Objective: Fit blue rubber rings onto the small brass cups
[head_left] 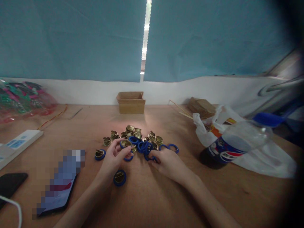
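Observation:
My left hand (pixel 113 158) pinches a brass fitting with a blue ring around it (pixel 125 144), held just above the wooden table (pixel 152 196). My right hand (pixel 166 161) lies knuckles-up on the table, its fingertips closed on a loose blue ring (pixel 150 157) at the near edge of a pile. That pile holds several brass fittings (pixel 133 131) and several blue rings (pixel 142 146). Two brass fittings with blue rings on them lie apart: one (pixel 100 154) left of my left hand, one (pixel 119 177) near my left wrist.
A small open cardboard box (pixel 130 102) stands at the back. A cola bottle (pixel 234 142) lies on a white plastic bag (pixel 261 155) to the right. At left are a phone (pixel 62 183), a dark device (pixel 10 185) and a white power strip (pixel 19 142).

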The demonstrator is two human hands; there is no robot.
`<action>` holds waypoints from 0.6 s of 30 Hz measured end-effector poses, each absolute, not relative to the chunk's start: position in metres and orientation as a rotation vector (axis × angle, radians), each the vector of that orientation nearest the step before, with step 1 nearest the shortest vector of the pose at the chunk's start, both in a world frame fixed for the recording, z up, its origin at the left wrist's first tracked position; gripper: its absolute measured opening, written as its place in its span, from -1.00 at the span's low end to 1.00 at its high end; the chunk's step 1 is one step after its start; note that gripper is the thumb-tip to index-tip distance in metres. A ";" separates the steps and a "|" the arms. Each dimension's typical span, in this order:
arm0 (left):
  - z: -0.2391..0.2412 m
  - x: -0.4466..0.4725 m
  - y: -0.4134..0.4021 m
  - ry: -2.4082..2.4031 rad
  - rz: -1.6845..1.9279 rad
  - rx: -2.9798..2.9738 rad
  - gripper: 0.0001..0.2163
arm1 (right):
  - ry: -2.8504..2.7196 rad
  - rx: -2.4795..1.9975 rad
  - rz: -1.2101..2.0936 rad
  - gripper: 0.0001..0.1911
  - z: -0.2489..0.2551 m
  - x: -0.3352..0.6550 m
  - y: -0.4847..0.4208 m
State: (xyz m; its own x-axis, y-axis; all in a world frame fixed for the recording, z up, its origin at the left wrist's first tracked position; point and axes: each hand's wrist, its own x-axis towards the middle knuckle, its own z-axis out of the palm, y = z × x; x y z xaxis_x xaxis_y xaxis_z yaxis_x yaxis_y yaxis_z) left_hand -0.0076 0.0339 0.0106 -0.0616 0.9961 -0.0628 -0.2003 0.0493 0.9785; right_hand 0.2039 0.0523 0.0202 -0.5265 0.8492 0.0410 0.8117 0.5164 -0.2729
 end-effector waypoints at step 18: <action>0.020 -0.004 0.032 1.150 1.285 0.994 -0.65 | -2.459 -1.270 0.597 -0.83 0.014 0.204 0.055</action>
State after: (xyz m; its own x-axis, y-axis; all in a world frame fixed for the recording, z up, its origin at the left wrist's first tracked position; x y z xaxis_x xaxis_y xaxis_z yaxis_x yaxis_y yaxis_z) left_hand -0.0037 0.0322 0.0196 -0.0569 0.9956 -0.0738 -0.1833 0.0622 0.9811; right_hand 0.2043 0.0547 0.0135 -0.5594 0.8250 0.0803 0.6963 0.5203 -0.4945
